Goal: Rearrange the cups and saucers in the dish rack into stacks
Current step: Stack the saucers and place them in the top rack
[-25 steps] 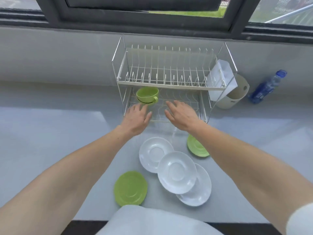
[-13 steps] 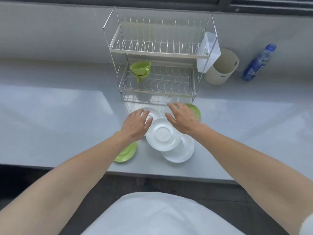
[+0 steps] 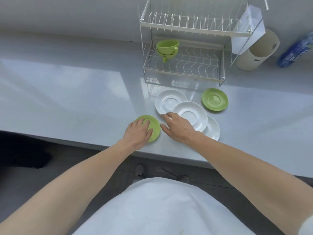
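Two green cups (image 3: 166, 47) sit nested at the left of the wire dish rack's (image 3: 183, 69) lower shelf. On the counter in front of it lie three overlapping white saucers: a far one (image 3: 167, 100), a middle one (image 3: 190, 114) on top, and a near one (image 3: 212, 128). A green saucer (image 3: 214, 99) lies to their right. My left hand (image 3: 138, 132) rests flat, fingers spread, on a second green saucer (image 3: 155, 128) near the counter's front edge. My right hand (image 3: 177, 127) is open, over the near edge of the white saucers, fingertips at their rims.
A beige utensil holder (image 3: 255, 53) stands right of the rack, beside a white holder (image 3: 248, 29) hung on the rack's side. A blue bottle (image 3: 296, 51) lies at the far right. The counter's front edge (image 3: 84, 139) runs just below my hands.
Both hands drew back from the rack to the saucers near the counter's front. My left hand came down onto the near green saucer. The view swung left and down.
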